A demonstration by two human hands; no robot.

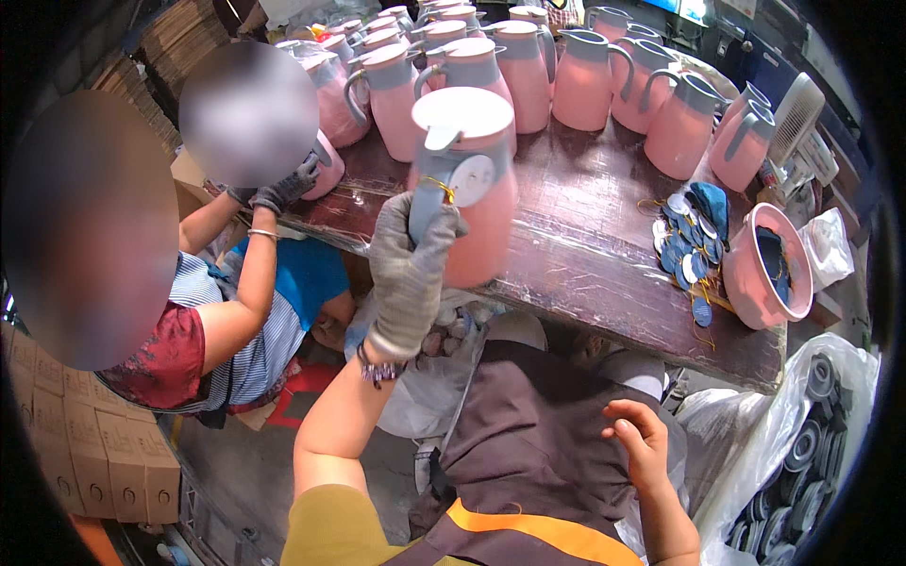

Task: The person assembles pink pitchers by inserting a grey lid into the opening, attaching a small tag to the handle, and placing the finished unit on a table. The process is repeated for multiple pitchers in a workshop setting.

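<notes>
The gloved left hand grips the handle of a pink, white-lidded jug, upright at the near edge of the table; whether its base touches the wood is hard to tell. The bare right hand, loosely curled with fingers apart, hangs short of that edge, over the lap. Open tabletop, dark brown and glossy, stretches from the jug to the round tags beside a pink basin. Other pink jugs crowd the far side; a co-worker's gloved hand is at the left edge.
</notes>
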